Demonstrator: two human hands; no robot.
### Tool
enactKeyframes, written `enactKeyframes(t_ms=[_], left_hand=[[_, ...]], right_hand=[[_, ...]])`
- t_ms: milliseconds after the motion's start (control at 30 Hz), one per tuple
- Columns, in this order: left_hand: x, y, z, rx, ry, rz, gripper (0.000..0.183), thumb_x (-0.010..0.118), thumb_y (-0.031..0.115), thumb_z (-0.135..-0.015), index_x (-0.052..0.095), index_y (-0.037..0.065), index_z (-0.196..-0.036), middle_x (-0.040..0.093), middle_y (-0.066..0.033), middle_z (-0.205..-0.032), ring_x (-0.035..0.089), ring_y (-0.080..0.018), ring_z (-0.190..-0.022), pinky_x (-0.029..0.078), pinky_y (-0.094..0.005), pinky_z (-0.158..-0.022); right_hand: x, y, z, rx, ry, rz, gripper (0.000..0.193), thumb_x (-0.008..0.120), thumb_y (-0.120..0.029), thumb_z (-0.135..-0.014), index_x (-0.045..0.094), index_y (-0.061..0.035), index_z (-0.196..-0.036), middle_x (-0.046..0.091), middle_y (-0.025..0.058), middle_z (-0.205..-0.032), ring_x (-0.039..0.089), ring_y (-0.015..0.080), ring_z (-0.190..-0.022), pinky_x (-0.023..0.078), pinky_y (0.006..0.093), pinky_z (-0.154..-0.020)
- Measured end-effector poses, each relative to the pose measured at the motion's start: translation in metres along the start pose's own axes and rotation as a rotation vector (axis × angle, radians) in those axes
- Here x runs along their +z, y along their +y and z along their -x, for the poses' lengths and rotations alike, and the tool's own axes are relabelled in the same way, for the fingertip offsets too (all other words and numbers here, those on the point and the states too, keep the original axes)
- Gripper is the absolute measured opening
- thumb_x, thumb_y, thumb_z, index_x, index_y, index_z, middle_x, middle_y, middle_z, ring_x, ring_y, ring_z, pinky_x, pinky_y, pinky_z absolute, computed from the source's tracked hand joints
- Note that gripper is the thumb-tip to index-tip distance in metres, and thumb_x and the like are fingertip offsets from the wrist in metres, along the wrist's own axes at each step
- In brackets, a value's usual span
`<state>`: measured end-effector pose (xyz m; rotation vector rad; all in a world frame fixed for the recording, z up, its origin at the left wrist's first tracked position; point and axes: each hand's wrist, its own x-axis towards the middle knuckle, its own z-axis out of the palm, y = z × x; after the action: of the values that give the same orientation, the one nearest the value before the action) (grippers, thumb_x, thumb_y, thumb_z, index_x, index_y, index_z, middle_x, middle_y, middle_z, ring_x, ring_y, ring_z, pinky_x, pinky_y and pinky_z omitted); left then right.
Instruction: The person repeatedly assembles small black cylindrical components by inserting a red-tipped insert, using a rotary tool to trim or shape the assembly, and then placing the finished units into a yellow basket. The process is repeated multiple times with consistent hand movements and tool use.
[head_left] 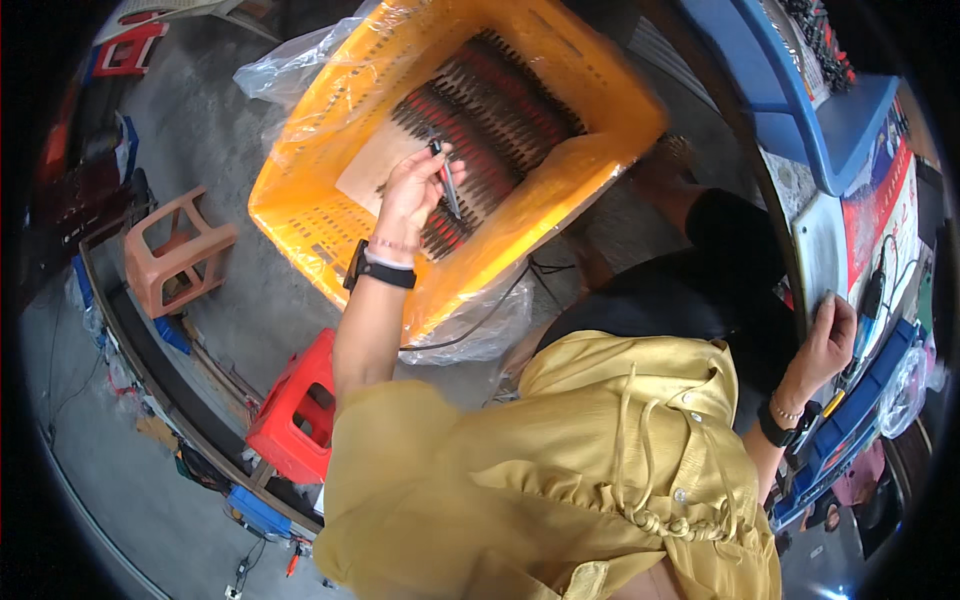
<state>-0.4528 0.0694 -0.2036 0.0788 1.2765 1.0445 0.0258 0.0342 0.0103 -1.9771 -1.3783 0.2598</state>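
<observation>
My left hand (pixel 415 190) reaches into an orange plastic crate (pixel 320 150), its fingers closed round a slim pen-like tool (pixel 450 190) with a dark end and a silvery shaft. Under it, rows of slim dark and red pieces (pixel 480 105) lie packed side by side; a tan cardboard sheet (pixel 368 178) shows beside them. Far to the right, my right hand (pixel 828 338) has its thumb and fingers pressed together at the edge of a pale grey board (pixel 822 255) on the worktable. The undersides of those fingers are hidden.
Clear plastic film (pixel 290 65) lines the crate and hangs over its rim. A red stool (pixel 297 410) and a brownish-pink stool (pixel 175 252) stand to the left. Blue bins (pixel 850 120) sit on the table at right. A black cable (pixel 475 325) runs by the crate.
</observation>
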Motion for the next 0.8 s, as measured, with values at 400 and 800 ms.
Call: enactKeyframes(t_ms=[400,800], left_hand=[[0.201,-0.012,0.157,-0.011,-0.589,-0.217,0.019,0.062,0.010,-0.091,0.062,0.002,-0.108,0.062,0.0020,-0.080,0.053,-0.0020,-0.062,0.042,-0.0160,-0.053],[0.220,-0.041,0.174,0.044,-0.598,-0.507,0.014,0.059,0.008,-0.093,0.060,0.001,-0.106,0.059,0.0016,-0.079,0.050,-0.0014,-0.059,0.040,-0.0150,-0.050]], right_hand=[[0.060,-0.080,0.070,0.601,-1.276,-0.849,0.019,0.060,-0.020,-0.097,0.063,-0.0016,-0.097,0.061,-0.0023,-0.082,0.053,0.0035,-0.071,0.045,0.0208,-0.065],[0.041,-0.063,0.081,0.689,-1.062,-0.859,0.014,0.065,-0.015,-0.091,0.063,-0.0022,-0.087,0.062,-0.0012,-0.076,0.052,0.0025,-0.060,0.043,0.0174,-0.055]])
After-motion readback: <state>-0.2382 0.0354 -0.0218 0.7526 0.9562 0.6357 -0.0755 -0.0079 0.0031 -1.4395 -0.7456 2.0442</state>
